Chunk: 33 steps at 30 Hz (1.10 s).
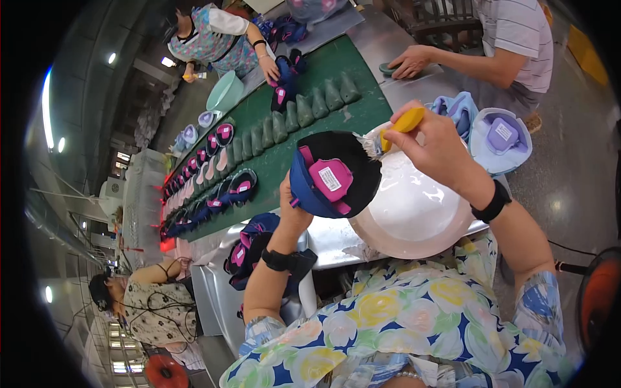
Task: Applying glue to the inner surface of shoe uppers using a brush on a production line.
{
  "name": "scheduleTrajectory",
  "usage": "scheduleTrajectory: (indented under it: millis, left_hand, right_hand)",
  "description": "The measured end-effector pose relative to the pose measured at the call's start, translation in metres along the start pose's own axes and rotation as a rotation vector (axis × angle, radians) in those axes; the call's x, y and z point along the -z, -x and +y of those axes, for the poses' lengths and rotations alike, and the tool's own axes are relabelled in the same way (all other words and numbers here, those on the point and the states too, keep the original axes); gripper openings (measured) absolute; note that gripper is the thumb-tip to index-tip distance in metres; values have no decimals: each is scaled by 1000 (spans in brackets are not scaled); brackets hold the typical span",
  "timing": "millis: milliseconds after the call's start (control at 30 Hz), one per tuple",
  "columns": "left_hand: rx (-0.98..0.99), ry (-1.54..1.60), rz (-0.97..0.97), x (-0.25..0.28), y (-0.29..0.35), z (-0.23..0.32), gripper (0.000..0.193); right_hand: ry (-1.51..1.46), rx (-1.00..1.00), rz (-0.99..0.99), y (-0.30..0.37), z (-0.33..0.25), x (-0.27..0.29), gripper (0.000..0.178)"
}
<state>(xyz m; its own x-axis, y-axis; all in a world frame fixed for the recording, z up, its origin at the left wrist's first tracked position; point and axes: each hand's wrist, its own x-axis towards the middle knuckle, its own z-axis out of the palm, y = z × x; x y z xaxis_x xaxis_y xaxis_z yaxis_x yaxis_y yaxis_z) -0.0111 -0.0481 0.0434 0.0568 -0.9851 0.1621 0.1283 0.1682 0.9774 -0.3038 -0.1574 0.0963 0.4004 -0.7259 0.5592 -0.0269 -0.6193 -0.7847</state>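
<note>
My left hand point(295, 213) grips a navy and black shoe upper point(362, 171) by its blue side, holding it tilted up over the left rim of a white basin point(404, 249). A pink tongue piece with a white label shows inside the upper. In my right hand point(440, 152) is a paintbrush point(407, 121) with a yellow handle. Its pale bristles touch the upper's black edge at the upper right. Glossy white liquid point(420, 200) lies in the basin beneath. The fingers of my left hand are partly hidden behind the upper.
Ahead runs a green conveyor belt point(359, 61) with rows of grey-green shoe lasts point(302, 111) and several uppers. More navy uppers point(249, 242) lie at my left, lilac ones point(501, 139) at my right. Co-workers stand across the belt, at far right and lower left. A pale green basin point(224, 90) sits opposite.
</note>
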Motion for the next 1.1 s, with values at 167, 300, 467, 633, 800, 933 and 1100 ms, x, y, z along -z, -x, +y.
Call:
scheduleTrajectory:
  millis: [167,300,467,633,800,933,1100]
  left_hand:
    - [-276,99,186,-26,9,-25,56]
    - [-567,-578,250,-16,8,-34,56]
    - [-860,-1080,205,-39,-8,4,60]
    - [-403,-882,209,-32,-4,13,53]
    - [609,448,35,-20,15,-16,46]
    - [711,508,-151,-57,28,-20,48]
    - [723,733,-157,-73,29,-21,49]
  right_hand:
    - [11,-295,121,26,7,-2,34]
    - [-180,-422,116,37,14,-14,34]
    - [-396,-620,69,41,2,-12,32]
    - [-368,-351,95,47,12,-6,25]
    - [-199,-96,6,54,13,2,19]
    - [-201,230,-40,47,0,-12,21]
    - [-45,330,-161,37,2,-19,21]
